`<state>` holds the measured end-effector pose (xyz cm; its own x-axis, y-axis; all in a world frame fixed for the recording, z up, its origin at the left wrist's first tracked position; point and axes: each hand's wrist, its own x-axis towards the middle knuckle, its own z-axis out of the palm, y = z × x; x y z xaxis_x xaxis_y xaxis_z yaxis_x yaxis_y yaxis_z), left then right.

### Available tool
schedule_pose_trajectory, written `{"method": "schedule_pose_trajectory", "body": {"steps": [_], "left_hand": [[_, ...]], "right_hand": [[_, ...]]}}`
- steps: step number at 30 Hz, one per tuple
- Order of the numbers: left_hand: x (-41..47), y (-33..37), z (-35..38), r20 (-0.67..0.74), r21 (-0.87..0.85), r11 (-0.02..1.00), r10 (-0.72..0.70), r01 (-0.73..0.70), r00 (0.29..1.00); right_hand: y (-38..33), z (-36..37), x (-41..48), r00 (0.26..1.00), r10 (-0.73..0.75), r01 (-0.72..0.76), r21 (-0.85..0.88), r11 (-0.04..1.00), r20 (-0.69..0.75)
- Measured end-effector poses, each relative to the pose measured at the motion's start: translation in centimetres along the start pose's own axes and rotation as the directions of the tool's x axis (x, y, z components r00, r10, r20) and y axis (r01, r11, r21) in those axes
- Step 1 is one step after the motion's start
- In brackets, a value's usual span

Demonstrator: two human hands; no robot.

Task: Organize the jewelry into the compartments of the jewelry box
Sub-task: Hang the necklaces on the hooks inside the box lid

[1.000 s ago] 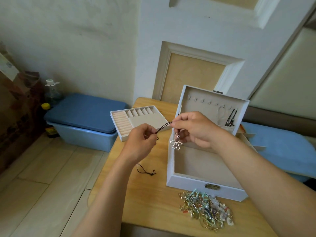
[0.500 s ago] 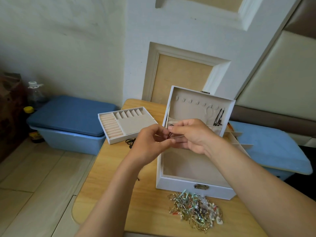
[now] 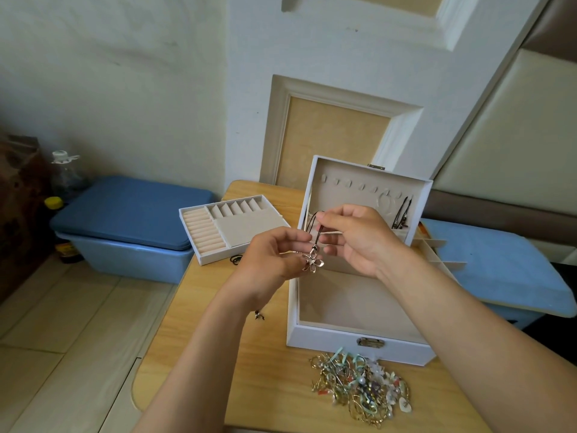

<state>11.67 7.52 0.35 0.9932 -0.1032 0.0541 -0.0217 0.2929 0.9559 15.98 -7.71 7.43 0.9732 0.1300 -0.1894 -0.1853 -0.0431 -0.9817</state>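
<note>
Two hands work at mid-frame over one open jewelry box, with one lift-out tray, one loose heap of jewelry and one necklace in play. The box sits at centre right on a wooden table, its lid upright, with a row of small hooks and some dark pieces hanging at its right end. The tray lies just left of the box, and the heap lies below the box's front wall. Two blue bins flank the table, one at the left and one at the right; two bottles stand at the far left. The hands and forearms cover the box's back edge and part of its beige floor. The necklace hangs between the hands, above the box's left wall: a dark cord carrying a silvery open-petalled flower pendant. The right hand pinches the cord just above the pendant. The left hand curls its fingers at the pendant, and a cord end dangles below its wrist.
</note>
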Motion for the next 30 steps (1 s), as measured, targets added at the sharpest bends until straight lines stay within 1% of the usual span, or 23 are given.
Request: {"method": "schedule_pose_trajectory", "body": {"steps": [6,12,17,24,26,28,30], "left_hand": [[-0.14,0.21,0.10,-0.009,0.000,1.000,-0.018,0.018,1.000],[-0.06,0.41,0.46,-0.028,0.115,0.993,0.032,-0.029,0.999],[-0.05,0.45,0.23,-0.034,0.136,0.991,0.019,-0.014,0.999],[0.09,0.28,0.02,-0.071,0.166,0.986,0.016,-0.004,0.997],[0.05,0.31,0.07,-0.082,0.171,0.985,0.017,-0.002,0.996],[0.02,0.37,0.14,-0.086,0.167,0.986,0.013,0.002,0.996],[0.02,0.46,0.21,-0.090,0.164,0.986,0.007,0.008,0.996]], "right_hand": [[-0.01,0.25,-0.10,0.999,-0.038,0.039,-0.019,0.999,0.032],[0.04,0.25,-0.23,0.996,-0.034,0.040,-0.066,0.997,0.080],[-0.14,-0.08,0.07,0.999,-0.023,0.023,-0.034,0.999,0.026],[0.10,-0.21,0.03,0.998,-0.031,0.027,-0.072,0.997,-0.056],[0.22,-0.27,0.06,0.998,-0.050,0.047,-0.085,0.995,-0.036],[0.36,-0.30,0.05,0.996,-0.084,0.085,-0.105,0.991,0.015],[0.51,-0.28,0.02,0.988,-0.139,0.148,-0.166,0.975,0.065]]}}
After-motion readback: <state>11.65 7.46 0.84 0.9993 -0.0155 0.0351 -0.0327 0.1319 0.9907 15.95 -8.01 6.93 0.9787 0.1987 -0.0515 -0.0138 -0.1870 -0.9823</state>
